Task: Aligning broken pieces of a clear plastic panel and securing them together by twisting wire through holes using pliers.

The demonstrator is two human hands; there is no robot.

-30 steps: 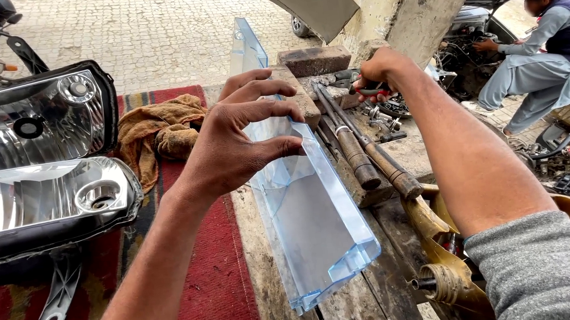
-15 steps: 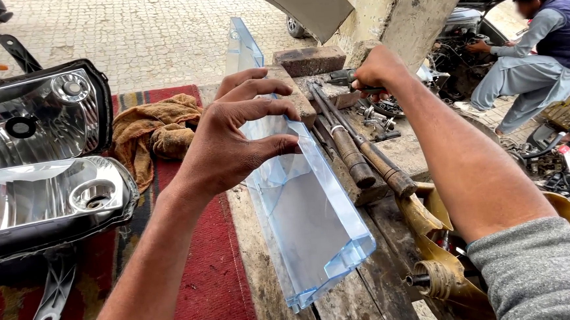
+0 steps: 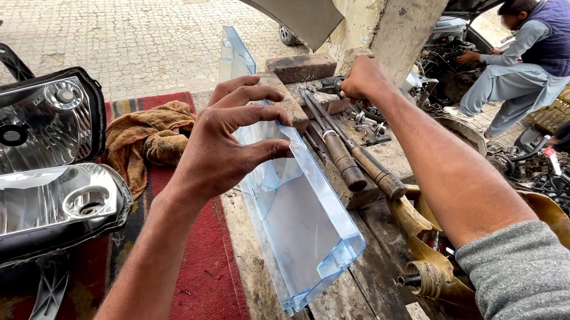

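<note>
Left hand [image 3: 221,147]: your grip pinches the clear tray [image 3: 295,218], standing on the bench [image 3: 366,293].
Right hand [image 3: 364,79]: your grip is closed on pliers [image 3: 330,85].

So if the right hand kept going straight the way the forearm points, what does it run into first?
The right hand already rests on a dark tool at the far end of the wooden bench. Straight on, it would probably meet the brick first, though depth is hard to judge.

One clear plastic bin [image 3: 296,232], one headlight [image 3: 32,169], one rag [image 3: 145,139], two metal shafts [image 3: 347,156], one brick [image 3: 301,67].
</note>
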